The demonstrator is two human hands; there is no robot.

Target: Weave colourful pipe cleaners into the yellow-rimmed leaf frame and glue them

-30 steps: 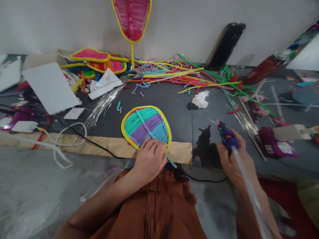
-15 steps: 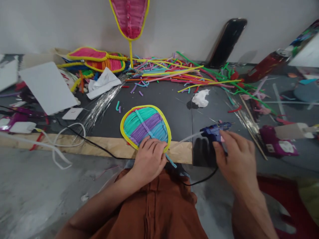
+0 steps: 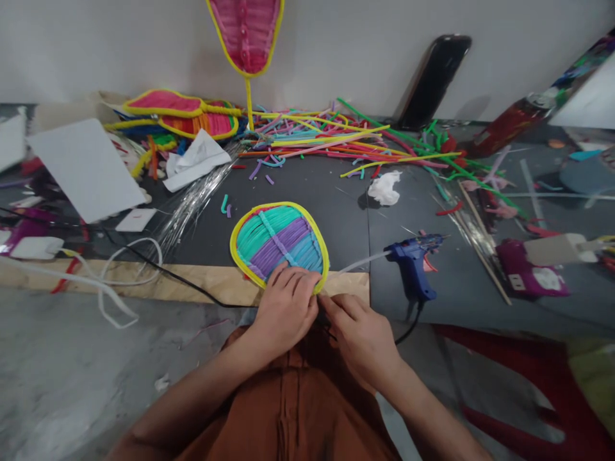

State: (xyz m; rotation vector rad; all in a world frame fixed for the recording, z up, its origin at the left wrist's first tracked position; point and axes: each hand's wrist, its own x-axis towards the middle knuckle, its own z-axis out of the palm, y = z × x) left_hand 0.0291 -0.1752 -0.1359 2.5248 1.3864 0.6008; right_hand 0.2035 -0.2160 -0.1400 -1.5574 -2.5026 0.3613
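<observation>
An oval pipe-cleaner panel (image 3: 278, 240), with a yellow rim and green, purple and blue stripes, lies at the table's front edge. My left hand (image 3: 288, 307) is closed over its lower edge, fingers on top and thumb hidden. Close beside it, my right hand (image 3: 358, 330) pinches at the panel's lower right tip, its fingers covering the spot where a loose blue pipe-cleaner end stuck out. A blue glue gun (image 3: 412, 262) with a clear glue stick (image 3: 362, 261) in its back rests on the table to the right, apart from both hands.
Loose pipe cleaners (image 3: 327, 137) are heaped along the wall. Around them are a leaning phone (image 3: 435, 83), a can (image 3: 512, 125), crumpled tissue (image 3: 384, 187) and a pink panel on a stem (image 3: 247, 38). White cards (image 3: 89, 169), silver wires (image 3: 195, 198) and cables (image 3: 129, 282) lie left.
My right hand has let go of the glue gun, leaving it on the table, and moved left to the panel's lower tip. The left hand has stayed on the panel.
</observation>
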